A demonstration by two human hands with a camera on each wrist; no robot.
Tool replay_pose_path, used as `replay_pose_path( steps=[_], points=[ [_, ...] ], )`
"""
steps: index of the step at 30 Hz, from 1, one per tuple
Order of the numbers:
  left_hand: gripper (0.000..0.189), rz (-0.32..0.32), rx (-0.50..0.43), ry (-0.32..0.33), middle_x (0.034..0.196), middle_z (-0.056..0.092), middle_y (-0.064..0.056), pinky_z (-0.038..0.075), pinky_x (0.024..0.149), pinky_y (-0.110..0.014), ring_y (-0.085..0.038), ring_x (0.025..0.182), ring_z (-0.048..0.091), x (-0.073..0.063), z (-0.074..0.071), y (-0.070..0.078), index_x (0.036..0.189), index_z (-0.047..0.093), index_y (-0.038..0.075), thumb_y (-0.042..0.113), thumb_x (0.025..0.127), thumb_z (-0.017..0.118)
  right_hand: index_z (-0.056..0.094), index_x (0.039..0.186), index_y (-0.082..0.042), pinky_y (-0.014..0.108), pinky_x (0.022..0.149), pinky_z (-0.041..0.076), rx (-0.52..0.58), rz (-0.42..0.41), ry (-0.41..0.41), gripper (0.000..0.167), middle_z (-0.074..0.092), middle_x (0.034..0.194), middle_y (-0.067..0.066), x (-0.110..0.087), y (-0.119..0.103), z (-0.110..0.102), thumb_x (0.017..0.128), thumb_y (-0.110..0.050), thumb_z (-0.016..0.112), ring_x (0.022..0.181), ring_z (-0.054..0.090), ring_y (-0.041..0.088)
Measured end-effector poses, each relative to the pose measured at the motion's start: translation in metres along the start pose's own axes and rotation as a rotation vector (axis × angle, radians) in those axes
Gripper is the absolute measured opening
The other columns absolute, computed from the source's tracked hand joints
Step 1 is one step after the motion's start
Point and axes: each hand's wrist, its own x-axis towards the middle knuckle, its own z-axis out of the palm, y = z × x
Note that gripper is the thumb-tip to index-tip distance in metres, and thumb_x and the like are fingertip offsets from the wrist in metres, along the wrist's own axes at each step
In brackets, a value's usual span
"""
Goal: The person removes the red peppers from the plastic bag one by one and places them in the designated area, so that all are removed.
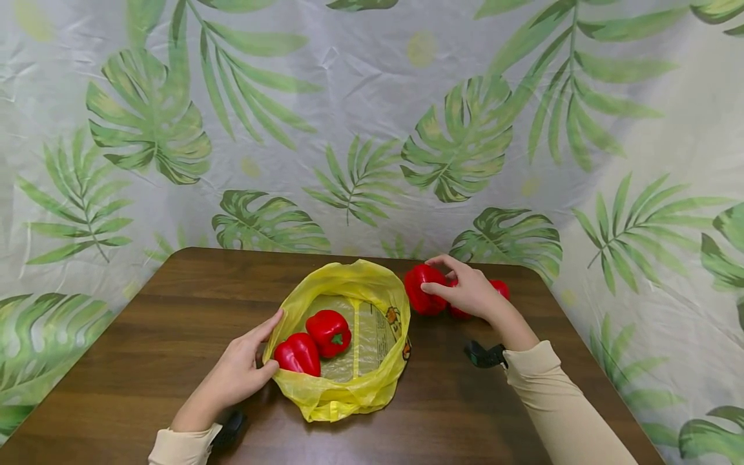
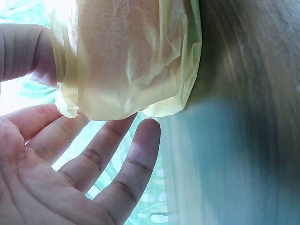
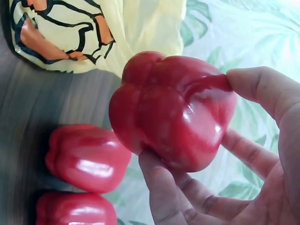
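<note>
A yellow plastic bag (image 1: 380,397) stands on the table with its mouth spread wide. Inside, on its left, lie two red bell peppers, one (image 1: 298,355) nearer and one (image 1: 329,332) farther in. My left hand (image 1: 235,371) touches the bag's left rim with extended, spread fingers, its thumb nearer me; in the left wrist view, bag film partly covers the fingertips. Right of the bag, my right hand (image 1: 467,289) grips another red bell pepper (image 3: 173,112) between thumb and fingers. Two more red bell peppers (image 3: 89,159) (image 3: 77,210) are close by, partly hidden by this hand in the head view.
The brown wooden table (image 1: 192,290) ends at a back edge just behind the bag and the peppers. Behind it hangs a leaf-patterned cloth (image 1: 360,97). A black wrist device (image 1: 485,355) sits at my right cuff, another (image 1: 229,429) at my left.
</note>
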Motion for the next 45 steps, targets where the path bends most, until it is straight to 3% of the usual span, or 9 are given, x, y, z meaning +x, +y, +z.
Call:
replay_pose_path(
  steps=[9,16,26,35,45],
  points=[
    [0.082,-0.008,-0.006,-0.012,0.132,0.069,-0.017,0.044,0.055,-0.021,0.004,0.055,0.040,0.002,0.002,0.001,0.160,0.048,0.002,-0.002,0.081,0.071,0.054,0.152,-0.018,0.053,0.094,0.061,-0.012,0.032,0.010,0.063,0.062,0.148,0.023,-0.020,0.014,-0.003,0.101,-0.053,0.066,0.131,0.062,0.043],
    [0.082,-0.017,-0.017,-0.024,0.137,0.068,-0.018,0.045,0.055,-0.022,0.004,0.055,0.041,0.003,0.003,0.002,0.161,0.047,0.002,-0.003,0.082,0.072,0.055,0.149,-0.015,0.043,0.083,0.064,0.007,0.044,0.009,0.061,0.064,0.144,0.026,-0.031,0.027,0.001,0.100,-0.049,0.068,0.126,0.065,0.043],
    [0.082,-0.015,-0.012,-0.026,0.135,0.068,-0.017,0.045,0.056,-0.021,0.004,0.056,0.041,0.004,0.004,0.002,0.161,0.047,0.003,-0.002,0.082,0.072,0.057,0.147,-0.014,0.052,0.090,0.063,-0.023,0.047,0.001,0.061,0.066,0.142,0.026,-0.039,0.037,0.015,0.098,-0.047,0.071,0.125,0.066,0.045],
    [0.083,-0.010,-0.016,-0.030,0.134,0.068,-0.017,0.044,0.055,-0.021,0.004,0.056,0.040,0.005,0.004,0.002,0.161,0.046,0.002,-0.002,0.082,0.072,0.061,0.142,-0.013,0.040,0.079,0.062,-0.032,0.045,-0.014,0.058,0.072,0.130,0.021,-0.043,0.039,0.030,0.095,-0.044,0.075,0.107,0.070,0.031],
    [0.082,-0.012,-0.008,-0.017,0.135,0.068,-0.017,0.044,0.055,-0.021,0.004,0.056,0.040,0.000,0.000,0.001,0.160,0.047,0.002,-0.002,0.082,0.073,0.062,0.138,-0.013,0.041,0.082,0.061,-0.051,0.034,-0.031,0.057,0.074,0.124,0.016,-0.039,0.035,0.044,0.092,-0.043,0.078,0.101,0.068,0.027]
  ],
)
